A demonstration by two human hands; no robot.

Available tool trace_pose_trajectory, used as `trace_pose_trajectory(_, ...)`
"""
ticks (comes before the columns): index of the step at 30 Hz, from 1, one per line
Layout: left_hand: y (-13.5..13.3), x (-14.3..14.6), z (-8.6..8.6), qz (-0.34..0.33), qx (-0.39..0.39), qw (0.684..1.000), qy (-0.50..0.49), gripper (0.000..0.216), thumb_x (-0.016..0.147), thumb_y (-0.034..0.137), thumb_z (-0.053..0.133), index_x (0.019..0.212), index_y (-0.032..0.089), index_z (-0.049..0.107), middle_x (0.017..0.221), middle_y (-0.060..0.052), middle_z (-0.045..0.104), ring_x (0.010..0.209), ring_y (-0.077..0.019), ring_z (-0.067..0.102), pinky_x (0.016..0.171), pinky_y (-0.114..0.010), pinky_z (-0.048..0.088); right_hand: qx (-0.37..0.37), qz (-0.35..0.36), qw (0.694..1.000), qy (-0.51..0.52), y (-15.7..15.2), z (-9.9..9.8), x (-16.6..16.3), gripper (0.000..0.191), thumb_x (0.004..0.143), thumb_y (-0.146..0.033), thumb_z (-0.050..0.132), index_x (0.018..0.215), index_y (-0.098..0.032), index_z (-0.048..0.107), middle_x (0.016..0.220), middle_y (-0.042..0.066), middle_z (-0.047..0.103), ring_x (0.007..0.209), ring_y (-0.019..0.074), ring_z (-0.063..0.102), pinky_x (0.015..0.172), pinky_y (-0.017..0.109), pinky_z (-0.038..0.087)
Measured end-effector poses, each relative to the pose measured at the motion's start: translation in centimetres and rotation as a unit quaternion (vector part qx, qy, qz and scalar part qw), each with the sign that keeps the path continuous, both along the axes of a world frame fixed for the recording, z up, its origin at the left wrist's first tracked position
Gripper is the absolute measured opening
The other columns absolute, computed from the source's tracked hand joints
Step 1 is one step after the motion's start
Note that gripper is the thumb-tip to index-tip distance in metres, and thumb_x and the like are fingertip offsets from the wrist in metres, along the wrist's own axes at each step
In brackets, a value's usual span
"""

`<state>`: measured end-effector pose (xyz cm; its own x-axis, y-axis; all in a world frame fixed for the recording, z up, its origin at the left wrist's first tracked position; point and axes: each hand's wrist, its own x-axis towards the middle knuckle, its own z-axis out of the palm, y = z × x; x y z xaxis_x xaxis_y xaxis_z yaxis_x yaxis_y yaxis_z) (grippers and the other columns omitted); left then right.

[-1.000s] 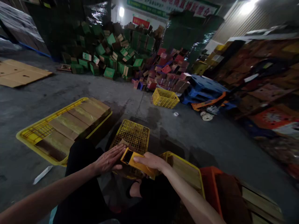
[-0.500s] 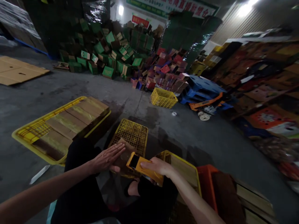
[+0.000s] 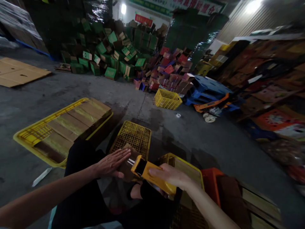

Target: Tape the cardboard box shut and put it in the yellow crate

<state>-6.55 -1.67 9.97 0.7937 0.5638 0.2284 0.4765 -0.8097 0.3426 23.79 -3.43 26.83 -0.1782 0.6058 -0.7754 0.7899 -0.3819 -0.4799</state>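
Close in above the lap, the right hand (image 3: 171, 176) clasps a yellow handheld tool (image 3: 152, 175), now drawn right and nearer, away from the left hand (image 3: 111, 163). That hand stays flat, fingers extended, on a brown cardboard piece (image 3: 125, 168) atop the upturned yellow crate (image 3: 134, 136). A pale strip (image 3: 130, 162) now spans tool and cardboard, too dim to identify.
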Motion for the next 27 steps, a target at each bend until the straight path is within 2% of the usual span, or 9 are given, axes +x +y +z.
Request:
trace_pose_trajectory(5,0.1,0.3,-0.2,-0.004,0.019,1.000,0.011,0.101,0.090,0.073,0.043,0.160,0.018,-0.006,0.164,-0.014,0.023,0.151,-0.0292,0.022,0.123,-0.046,0.014,-0.055,0.001,0.998,0.025,-0.7,-3.1,1.1,0.059,0.086,-0.071,0.051,0.077,-0.017,0.069,0.063,0.005,0.071,0.050,0.0158,0.064,0.046,0.021,0.046)
trace_pose_trajectory(10,-0.1,0.1,-0.4,-0.008,0.042,0.998,0.040,0.097,0.089,0.074,0.043,0.161,0.020,0.005,0.164,-0.016,0.021,0.152,-0.0308,0.019,0.123,-0.051,0.007,-0.032,0.006,0.999,-0.004,-0.9,-5.9,1.4,0.058,0.085,-0.070,0.053,0.075,-0.015,0.069,0.060,0.006,0.069,0.049,0.0163,0.064,0.043,0.020,0.043)
trace_pose_trajectory(16,-0.9,1.2,0.2,0.012,0.057,0.996,0.071,0.101,0.084,0.073,0.056,0.160,0.024,0.013,0.165,-0.018,0.014,0.152,-0.0353,0.017,0.121,-0.057,0.007,0.018,0.044,0.997,-0.054,-0.4,-6.4,1.7,0.061,0.082,-0.073,0.054,0.073,-0.015,0.069,0.065,0.007,0.071,0.058,0.0179,0.067,0.044,0.020,0.040)
trace_pose_trajectory(19,-1.5,2.5,0.2,-0.011,0.031,0.997,0.070,0.106,0.083,0.069,0.062,0.161,0.021,0.009,0.165,-0.017,0.013,0.152,-0.0353,0.014,0.122,-0.054,0.011,0.026,0.050,0.996,-0.066,-0.3,-6.6,1.9,0.060,0.079,-0.074,0.059,0.072,-0.015,0.067,0.067,0.007,0.071,0.062,0.0194,0.068,0.045,0.020,0.040)
trace_pose_trajectory(23,-1.7,3.8,-0.2,-0.069,0.000,0.996,0.049,0.107,0.087,0.067,0.056,0.160,0.015,-0.002,0.165,-0.016,0.017,0.152,-0.0315,0.017,0.123,-0.046,0.015,0.011,0.022,0.999,-0.027,-1.0,-6.9,2.0,0.058,0.083,-0.072,0.055,0.074,-0.016,0.066,0.063,0.006,0.068,0.058,0.0175,0.066,0.046,0.019,0.041)
trace_pose_trajectory(27,-1.4,3.5,-0.3,-0.080,-0.010,0.996,0.028,0.102,0.090,0.068,0.050,0.161,0.017,-0.002,0.165,-0.014,0.016,0.152,-0.0321,0.018,0.123,-0.046,0.017,0.018,0.015,1.000,0.013,-1.9,-6.7,2.3,0.055,0.086,-0.068,0.053,0.079,-0.016,0.068,0.066,0.005,0.068,0.058,0.0150,0.063,0.050,0.020,0.042)
